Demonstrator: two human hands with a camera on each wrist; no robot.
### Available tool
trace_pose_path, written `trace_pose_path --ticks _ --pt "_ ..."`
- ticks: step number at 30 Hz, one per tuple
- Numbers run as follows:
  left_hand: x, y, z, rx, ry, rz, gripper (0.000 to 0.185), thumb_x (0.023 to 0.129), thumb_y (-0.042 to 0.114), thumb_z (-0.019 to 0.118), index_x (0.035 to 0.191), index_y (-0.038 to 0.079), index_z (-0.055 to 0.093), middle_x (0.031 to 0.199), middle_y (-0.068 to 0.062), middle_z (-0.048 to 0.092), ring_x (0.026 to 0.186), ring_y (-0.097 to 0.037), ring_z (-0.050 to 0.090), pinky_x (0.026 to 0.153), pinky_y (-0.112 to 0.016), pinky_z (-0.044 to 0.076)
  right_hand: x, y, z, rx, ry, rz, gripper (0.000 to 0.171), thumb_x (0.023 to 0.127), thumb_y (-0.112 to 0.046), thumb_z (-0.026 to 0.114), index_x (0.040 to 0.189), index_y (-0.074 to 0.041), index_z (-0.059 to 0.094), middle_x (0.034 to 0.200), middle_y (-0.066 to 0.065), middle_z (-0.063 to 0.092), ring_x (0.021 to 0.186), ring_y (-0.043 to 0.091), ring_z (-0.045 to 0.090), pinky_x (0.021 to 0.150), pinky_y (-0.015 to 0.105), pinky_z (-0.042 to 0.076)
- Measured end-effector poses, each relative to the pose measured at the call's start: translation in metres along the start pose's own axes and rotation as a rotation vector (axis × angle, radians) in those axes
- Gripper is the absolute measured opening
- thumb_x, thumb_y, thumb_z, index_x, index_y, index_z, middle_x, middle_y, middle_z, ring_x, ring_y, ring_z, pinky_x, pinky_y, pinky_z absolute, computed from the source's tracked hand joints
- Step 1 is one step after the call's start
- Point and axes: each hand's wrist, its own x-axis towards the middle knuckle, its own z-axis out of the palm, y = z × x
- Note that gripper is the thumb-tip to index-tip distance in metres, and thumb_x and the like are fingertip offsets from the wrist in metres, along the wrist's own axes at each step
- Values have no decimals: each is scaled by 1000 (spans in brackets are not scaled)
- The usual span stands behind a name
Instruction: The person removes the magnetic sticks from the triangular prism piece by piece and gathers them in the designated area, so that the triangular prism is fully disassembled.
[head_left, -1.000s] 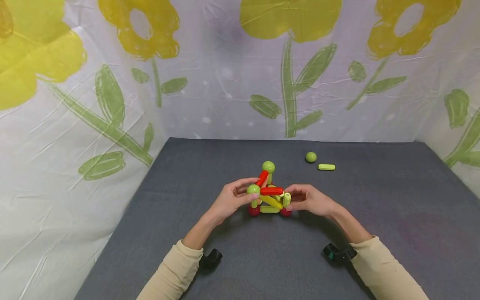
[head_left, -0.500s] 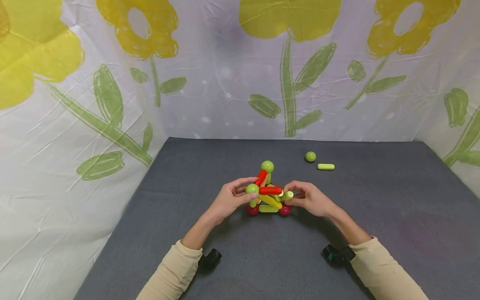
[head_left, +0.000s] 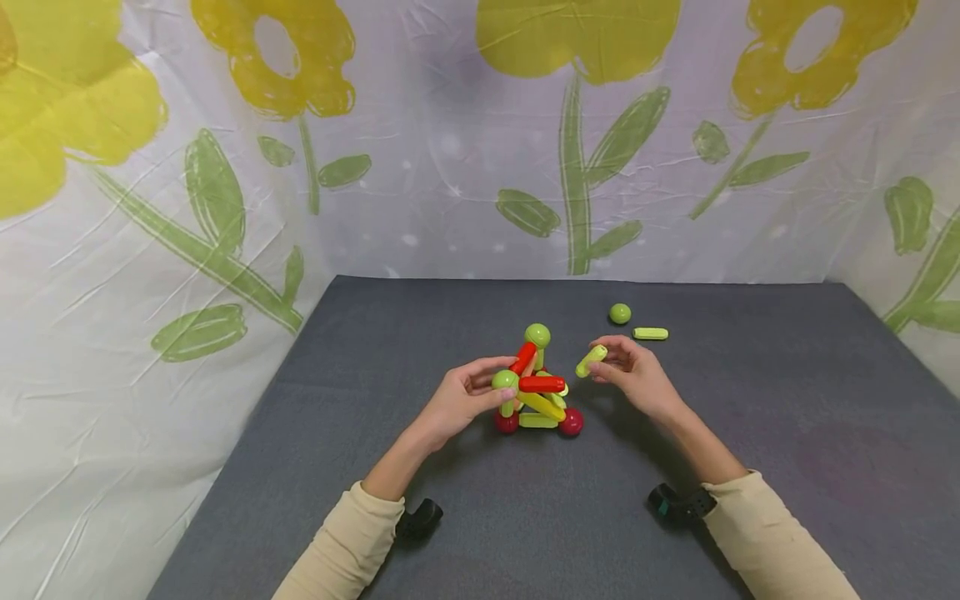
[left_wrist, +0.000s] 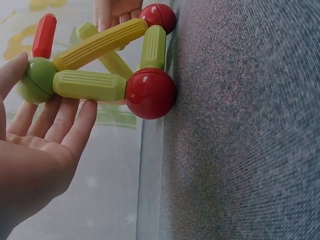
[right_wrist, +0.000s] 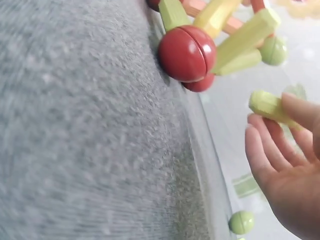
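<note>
Head view: left hand [head_left: 461, 400] grips the stick-and-ball structure [head_left: 536, 392] by its near green ball; right hand [head_left: 637, 377] pinches a loose green stick [head_left: 591, 361], lifted just right of the structure.
Left wrist: fingers [left_wrist: 65, 117] cradle the green ball [left_wrist: 35, 80].
Right wrist: fingertips [right_wrist: 300, 110] on stick.

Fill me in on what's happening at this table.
A person is working on a small toy frame of red, yellow and green plastic rods joined by balls, standing on the grey felt table. The left hand steadies the frame at a green ball, while the right hand pinches a loose light-green plastic rod held just right of the frame. A spare green ball and another light-green rod lie farther back.
</note>
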Motion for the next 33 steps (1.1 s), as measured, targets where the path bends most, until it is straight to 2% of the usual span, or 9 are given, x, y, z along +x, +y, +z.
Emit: trace_pose_path --ticks 3,6,8,14,19,26,29,33 --pt "0 0 0 8 5 -4 49 90 15 69 136 8 52 125 -13 59 108 -23 60 89 -37 49 1 0 -6 159 52 57 39 92 -7 64 123 5 43 100 13 64 95 31 65 85 42 50" --pt "1 -1 0 12 12 -8 49 90 15 69 136 8 52 126 -12 58 109 -23 59 89 -37 49 2 1 -11 312 101 116 35 93 -9 63 121 1 42 97 5 65 90 21 67 86 38 50" --pt "1 -2 -1 9 18 -8 50 89 15 69 135 8 52 126 -12 58 109 -23 59 89 -36 49 2 3 -15 401 141 133 32 94 -8 62 119 -3 43 95 3 65 88 19 67 85 34 51" --pt "1 -3 -3 -3 36 -6 50 89 15 70 135 8 53 125 -12 60 107 -23 60 89 -35 49 3 8 -24 569 245 147 39 95 -3 58 127 0 38 93 1 66 86 13 67 82 28 52" --pt "1 -2 -2 -5 39 -5 50 89 16 70 134 8 53 124 -11 61 106 -23 61 89 -35 49 3 11 -30 600 329 190 36 93 -2 60 123 -2 39 91 0 68 84 13 67 83 28 51" --pt "2 -2 -2 11 47 -21 50 88 16 71 135 8 53 125 -12 60 108 -23 60 89 -35 49 3 13 -41 578 485 375 34 91 -2 63 113 -8 39 82 1 65 75 10 68 79 27 53" --pt "3 -2 -2 16 48 -20 50 89 16 70 135 8 53 125 -12 59 109 -23 60 89 -36 49 4 14 -45 566 513 431 33 91 -1 62 116 -8 41 80 1 64 74 10 68 79 27 53" --pt "2 -2 -2 15 46 -23 49 89 15 70 135 9 53 124 -12 60 108 -22 60 89 -35 49 6 17 -49 545 528 482 46 92 -1 60 132 -2 38 79 0 64 73 8 67 80 27 52"
